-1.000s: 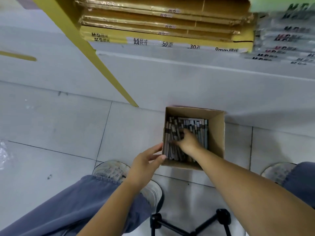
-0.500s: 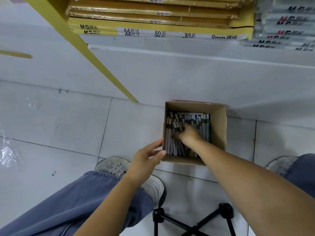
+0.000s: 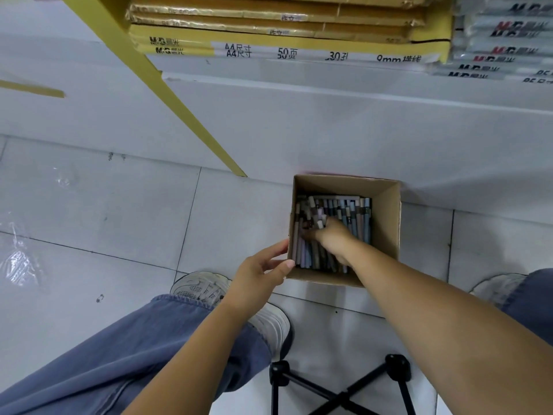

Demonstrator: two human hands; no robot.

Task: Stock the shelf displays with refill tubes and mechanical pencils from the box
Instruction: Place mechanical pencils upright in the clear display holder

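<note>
My right hand (image 3: pixel 329 239) grips several pencils (image 3: pixel 319 218) in the box (image 3: pixel 387 223), lying lengthwise away from me; my left hand (image 3: pixel 257 275) hovers released alongside.

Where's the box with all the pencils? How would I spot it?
Find the slanted yellow post on the white shelf unit and follow it down to the tiled floor. Right of its foot sits the open cardboard box, the only box there, packed with grey and bluish pencils, with the right hand inside.
</note>
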